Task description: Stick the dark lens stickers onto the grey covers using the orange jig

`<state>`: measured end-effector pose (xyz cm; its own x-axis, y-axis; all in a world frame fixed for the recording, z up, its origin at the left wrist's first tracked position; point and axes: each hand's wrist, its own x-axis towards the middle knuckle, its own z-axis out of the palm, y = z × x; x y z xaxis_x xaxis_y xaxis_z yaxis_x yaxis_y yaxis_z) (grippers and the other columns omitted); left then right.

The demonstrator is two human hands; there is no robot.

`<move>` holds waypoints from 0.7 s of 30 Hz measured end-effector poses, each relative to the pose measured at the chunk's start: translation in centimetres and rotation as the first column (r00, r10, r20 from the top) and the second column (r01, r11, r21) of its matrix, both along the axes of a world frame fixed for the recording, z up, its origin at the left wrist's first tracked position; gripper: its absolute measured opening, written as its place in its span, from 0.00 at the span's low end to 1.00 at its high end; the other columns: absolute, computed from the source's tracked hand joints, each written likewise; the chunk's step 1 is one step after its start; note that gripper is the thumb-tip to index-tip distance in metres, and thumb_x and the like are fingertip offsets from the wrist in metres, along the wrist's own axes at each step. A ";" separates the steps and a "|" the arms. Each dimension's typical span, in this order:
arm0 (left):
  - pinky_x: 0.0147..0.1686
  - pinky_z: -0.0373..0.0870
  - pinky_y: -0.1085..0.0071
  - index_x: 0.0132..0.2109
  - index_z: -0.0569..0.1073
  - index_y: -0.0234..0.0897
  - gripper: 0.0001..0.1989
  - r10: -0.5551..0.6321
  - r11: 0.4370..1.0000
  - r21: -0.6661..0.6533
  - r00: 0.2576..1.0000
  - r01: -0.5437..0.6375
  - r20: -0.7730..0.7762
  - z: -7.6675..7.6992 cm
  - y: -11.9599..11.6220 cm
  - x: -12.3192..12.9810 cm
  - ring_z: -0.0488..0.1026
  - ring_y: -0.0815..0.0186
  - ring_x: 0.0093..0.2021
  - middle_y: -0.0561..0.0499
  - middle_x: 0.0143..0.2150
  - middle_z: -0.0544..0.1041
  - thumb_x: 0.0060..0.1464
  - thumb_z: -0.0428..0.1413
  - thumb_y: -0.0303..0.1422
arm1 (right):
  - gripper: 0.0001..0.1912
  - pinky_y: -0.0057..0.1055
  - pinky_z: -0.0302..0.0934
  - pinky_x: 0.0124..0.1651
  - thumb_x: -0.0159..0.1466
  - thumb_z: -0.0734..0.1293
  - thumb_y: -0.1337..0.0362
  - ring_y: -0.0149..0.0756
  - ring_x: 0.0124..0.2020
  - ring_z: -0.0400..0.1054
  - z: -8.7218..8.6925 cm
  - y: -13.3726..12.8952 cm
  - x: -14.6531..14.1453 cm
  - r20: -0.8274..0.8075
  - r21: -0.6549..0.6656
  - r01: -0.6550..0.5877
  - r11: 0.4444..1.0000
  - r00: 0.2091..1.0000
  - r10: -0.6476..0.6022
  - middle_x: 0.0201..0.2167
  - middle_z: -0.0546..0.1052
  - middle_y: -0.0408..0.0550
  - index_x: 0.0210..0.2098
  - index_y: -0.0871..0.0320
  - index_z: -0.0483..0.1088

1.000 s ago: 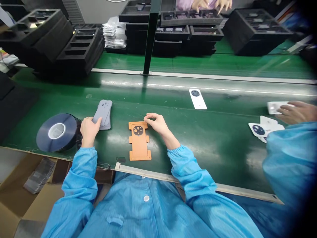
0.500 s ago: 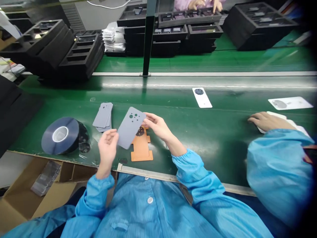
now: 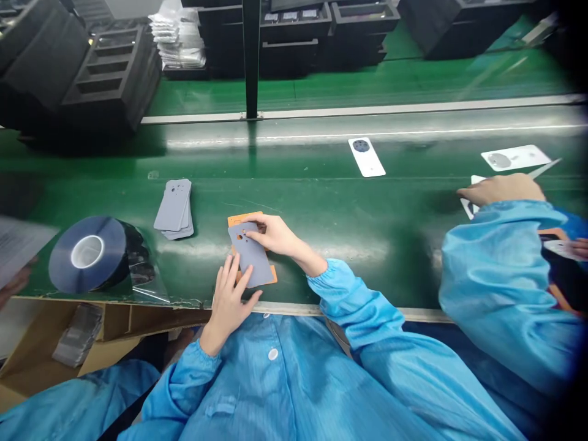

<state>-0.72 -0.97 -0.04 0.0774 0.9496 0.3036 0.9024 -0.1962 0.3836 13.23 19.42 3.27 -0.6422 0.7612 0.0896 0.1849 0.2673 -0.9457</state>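
A grey plate (image 3: pixel 255 262) with camera holes lies over an orange fixture (image 3: pixel 236 219) on the green table. Its top end is under my right hand (image 3: pixel 275 236), whose thumb and fingers press on the plate around the holes. My left hand (image 3: pixel 229 301) has its fingers spread, with the fingertips at the plate's left and lower edge. Only the fixture's ends and small side parts show around the plate. A stack of grey plates (image 3: pixel 174 207) sits to the left, beyond a large roll of film (image 3: pixel 87 252).
A white phone back (image 3: pixel 367 158) lies behind, to the right. At the right edge a co-worker's hand (image 3: pixel 505 187) handles white pieces; another person's hand holds a sheet (image 3: pixel 22 248) at the left. Black trays (image 3: pixel 103 70) and a post (image 3: pixel 251 61) stand across the table.
The grey plate went from being held up between both hands to lying over the orange fixture. My left hand opened and moved right. A sheet came in at the left, and the view shifted.
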 end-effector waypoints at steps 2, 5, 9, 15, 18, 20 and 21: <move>0.68 0.61 0.37 0.74 0.60 0.46 0.31 -0.008 0.998 -0.065 1.000 0.007 -0.021 -0.5 -0.4 0.2 0.50 0.43 0.78 0.36 0.78 0.56 0.67 0.57 0.34 | 0.16 0.45 0.71 0.55 0.64 0.70 0.68 0.44 0.49 0.77 -0.7 -0.2 0.4 0.083 0.137 0.007 0.991 0.996 -0.018 0.50 0.83 0.52 0.51 0.57 0.78; 0.69 0.59 0.38 0.76 0.57 0.46 0.33 0.033 0.994 -0.102 0.999 -0.035 -0.015 -0.8 -0.4 0.3 0.48 0.44 0.79 0.37 0.78 0.53 0.68 0.55 0.34 | 0.17 0.42 0.71 0.53 0.65 0.70 0.67 0.43 0.49 0.76 -1.3 0.0 0.8 0.077 0.172 0.061 0.983 0.994 -0.075 0.50 0.82 0.52 0.53 0.57 0.77; 0.69 0.57 0.37 0.78 0.50 0.43 0.40 0.072 0.989 -0.126 0.997 -0.076 -0.036 -0.4 0.3 0.3 0.44 0.41 0.79 0.35 0.80 0.47 0.66 0.57 0.40 | 0.16 0.40 0.70 0.50 0.66 0.69 0.62 0.43 0.46 0.76 -0.9 0.8 0.5 0.022 0.201 0.131 0.971 0.990 -0.138 0.48 0.82 0.52 0.52 0.56 0.77; 0.71 0.56 0.40 0.78 0.50 0.36 0.37 0.033 0.989 -0.139 0.990 -0.052 -0.134 -0.4 0.3 0.9 0.45 0.43 0.79 0.37 0.79 0.51 0.69 0.54 0.39 | 0.13 0.45 0.69 0.55 0.68 0.68 0.62 0.46 0.49 0.74 -0.9 1.1 0.1 0.100 0.377 0.045 0.925 0.991 -0.089 0.47 0.80 0.53 0.51 0.54 0.77; 0.71 0.56 0.43 0.77 0.53 0.34 0.33 0.027 0.991 -0.124 0.981 -0.052 -0.193 -0.8 -0.2 1.2 0.47 0.47 0.79 0.39 0.78 0.54 0.71 0.51 0.36 | 0.14 0.48 0.69 0.55 0.68 0.68 0.59 0.48 0.49 0.73 -2.2 1.0 0.6 0.174 0.440 0.042 0.897 0.976 -0.131 0.48 0.78 0.56 0.51 0.56 0.78; 0.72 0.56 0.45 0.76 0.55 0.34 0.32 0.033 0.992 -0.108 0.975 -0.058 -0.220 -1.1 -0.5 1.4 0.48 0.48 0.79 0.40 0.78 0.55 0.71 0.51 0.36 | 0.16 0.50 0.68 0.59 0.69 0.68 0.58 0.51 0.54 0.72 -3.2 1.2 0.9 0.210 0.486 0.029 0.873 0.966 -0.149 0.53 0.77 0.59 0.52 0.57 0.77; 0.72 0.56 0.46 0.76 0.56 0.34 0.31 0.037 0.993 -0.101 0.973 -0.061 -0.229 -1.2 -0.5 1.5 0.48 0.49 0.79 0.40 0.78 0.56 0.71 0.52 0.37 | 0.17 0.51 0.67 0.61 0.69 0.67 0.57 0.52 0.57 0.71 -3.7 1.2 1.0 0.230 0.511 0.017 0.859 0.960 -0.157 0.56 0.76 0.60 0.53 0.57 0.77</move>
<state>0.74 -1.51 -1.23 0.0850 0.9799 0.1805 0.9757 -0.1186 0.1844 14.21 20.60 -0.38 -0.6285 0.7110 0.3155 0.4451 0.6613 -0.6038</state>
